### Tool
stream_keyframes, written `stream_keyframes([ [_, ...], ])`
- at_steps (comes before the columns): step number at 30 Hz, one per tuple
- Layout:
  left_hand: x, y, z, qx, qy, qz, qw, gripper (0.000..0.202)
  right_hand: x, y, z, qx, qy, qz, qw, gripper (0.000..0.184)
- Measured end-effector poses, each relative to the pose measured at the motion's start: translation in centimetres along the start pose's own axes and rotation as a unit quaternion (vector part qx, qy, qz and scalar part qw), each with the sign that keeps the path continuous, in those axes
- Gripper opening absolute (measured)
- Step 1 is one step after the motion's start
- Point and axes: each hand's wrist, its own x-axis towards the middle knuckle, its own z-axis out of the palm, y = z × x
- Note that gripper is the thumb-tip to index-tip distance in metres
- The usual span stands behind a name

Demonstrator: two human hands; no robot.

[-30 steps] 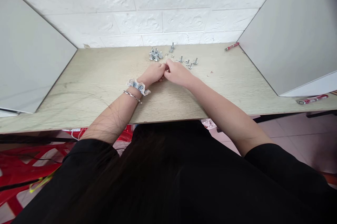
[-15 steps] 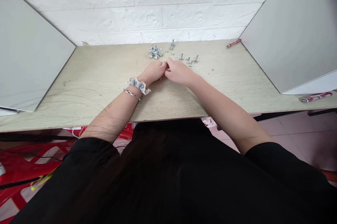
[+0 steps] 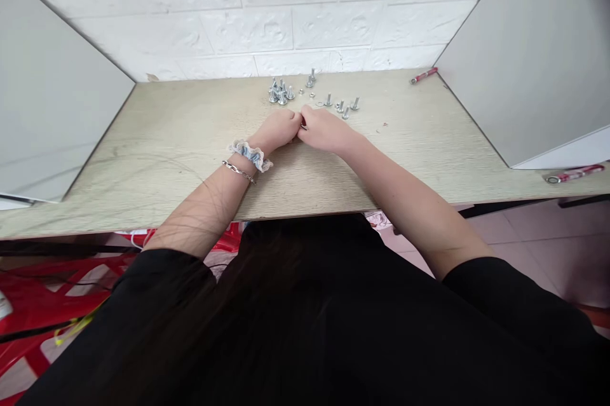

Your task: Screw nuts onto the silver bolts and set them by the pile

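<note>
My left hand (image 3: pixel 277 128) and my right hand (image 3: pixel 325 129) meet over the middle of the wooden tabletop (image 3: pixel 190 133), fingertips together. Both are closed. Whatever is pinched between them is hidden by the fingers. Just beyond my left hand stands a cluster of silver bolts (image 3: pixel 281 94), heads down. Two more bolts (image 3: pixel 311 79) stand by the wall. Past my right hand are several loose bolts (image 3: pixel 341 107), a flat washer (image 3: pixel 319 104) and small nuts (image 3: pixel 312 95).
A grey panel (image 3: pixel 57 88) stands at the left and another (image 3: pixel 528 69) at the right. One red pen-like tube (image 3: pixel 423 76) lies by the right panel's back corner, a second (image 3: pixel 574 174) near the front edge. A white brick-patterned wall (image 3: pixel 267 28) closes the back.
The view has shifted very slightly. My hands keep the same pose, fingertips together, and the bolts and nuts have not moved on the table.
</note>
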Motion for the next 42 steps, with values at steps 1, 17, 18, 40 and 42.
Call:
stream_keyframes([
  [1, -0.08, 0.19, -0.12, -0.012, -0.006, -0.023, 1.0, 0.041, 0.03, 0.02, 0.0, 0.001, 0.002, -0.002, 1.0, 0.02],
  [17, -0.13, 0.33, -0.59, -0.179, -0.023, -0.127, 0.975, 0.037, 0.42, 0.21, 0.26, 0.052, 0.046, -0.028, 0.997, 0.021],
  [18, -0.08, 0.22, -0.53, -0.175, -0.022, -0.122, 0.977, 0.037, 0.4, 0.19, 0.25, 0.051, 0.046, -0.027, 0.997, 0.021],
  [40, -0.04, 0.59, -0.59, -0.16, -0.026, -0.13, 0.978, 0.037, 0.38, 0.37, 0.35, 0.043, 0.036, -0.026, 0.998, 0.021],
  [42, -0.04, 0.59, -0.56, -0.145, -0.03, -0.132, 0.98, 0.038, 0.37, 0.41, 0.37, 0.04, 0.035, -0.029, 0.998, 0.021],
])
